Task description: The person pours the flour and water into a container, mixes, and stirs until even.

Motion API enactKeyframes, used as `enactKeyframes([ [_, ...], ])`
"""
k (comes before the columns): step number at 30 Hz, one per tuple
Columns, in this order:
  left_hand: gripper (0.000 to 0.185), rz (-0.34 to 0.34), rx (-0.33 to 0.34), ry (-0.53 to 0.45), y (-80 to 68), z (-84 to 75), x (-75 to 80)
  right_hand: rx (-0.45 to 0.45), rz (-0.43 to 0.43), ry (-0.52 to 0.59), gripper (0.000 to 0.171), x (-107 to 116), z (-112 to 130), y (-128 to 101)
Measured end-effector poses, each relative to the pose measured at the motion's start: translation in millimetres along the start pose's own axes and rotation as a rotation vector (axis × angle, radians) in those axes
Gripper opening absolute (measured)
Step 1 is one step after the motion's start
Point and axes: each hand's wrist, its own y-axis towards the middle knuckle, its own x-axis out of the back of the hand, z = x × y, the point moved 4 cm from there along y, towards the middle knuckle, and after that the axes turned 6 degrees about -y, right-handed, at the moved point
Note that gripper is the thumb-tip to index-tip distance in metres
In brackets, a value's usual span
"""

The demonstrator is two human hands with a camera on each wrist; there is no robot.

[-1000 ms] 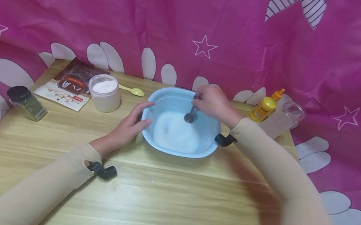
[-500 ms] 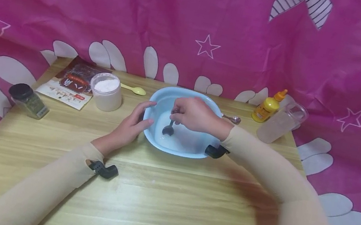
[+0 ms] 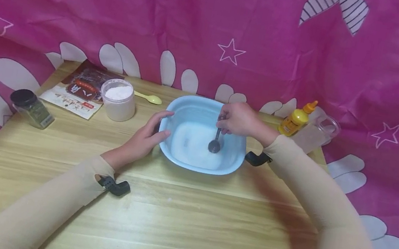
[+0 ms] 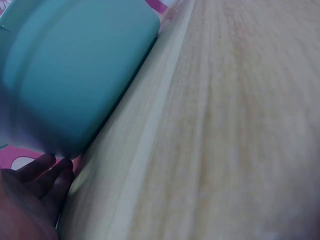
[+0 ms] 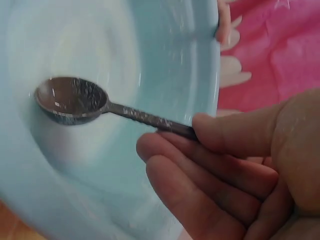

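Observation:
A light blue plastic basin (image 3: 198, 168) stands on the wooden table with cloudy white contents across its bottom. My left hand (image 3: 143, 137) holds its left rim, thumb and index finger reaching over the edge; in the left wrist view other fingers (image 4: 47, 182) lie by the outer wall. Over the basin my right hand (image 3: 240, 120) pinches the handle of a dark measuring spoon (image 5: 72, 100) between thumb and fingers. The spoon hangs bowl down inside the basin on the right side; its bowl looks wet.
Left of the basin are an open tub of white powder (image 3: 117, 106), a yellow spoon (image 3: 154, 99), a brown-and-white packet (image 3: 78, 89) and a tilted black-lidded jar (image 3: 33, 109). At right are a yellow squeeze bottle (image 3: 296, 121) and a clear pitcher (image 3: 312, 137). A pink curtain (image 3: 201, 19) hangs behind.
My right hand has swept the measuring spoon from the back of the basin to its left front, then back over to the right. The left hand stays at the rim.

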Motion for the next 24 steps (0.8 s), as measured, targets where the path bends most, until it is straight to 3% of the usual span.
enactKeyframes([
  [5,0.059,-0.001,0.005,0.003,0.6,0.5,-0.2,-0.059,-0.101,-0.015,0.012,7.2,-6.1,11.4],
  [10,0.059,-0.007,0.012,-0.006,-0.4,0.9,-0.5,-0.059,-0.169,-0.071,0.012,7.6,6.4,23.2],
  [14,0.059,-0.006,0.012,-0.021,-1.9,1.4,-1.1,-0.022,-0.186,-0.095,0.012,1.3,23.2,31.4],
  [18,0.059,-0.001,0.007,-0.027,-2.0,0.8,-1.6,0.012,-0.171,-0.014,0.012,-8.7,39.5,33.3],
  [24,0.060,0.009,-0.005,-0.036,0.1,2.1,-1.5,0.185,-0.130,0.051,0.006,-24.7,63.3,19.9],
])
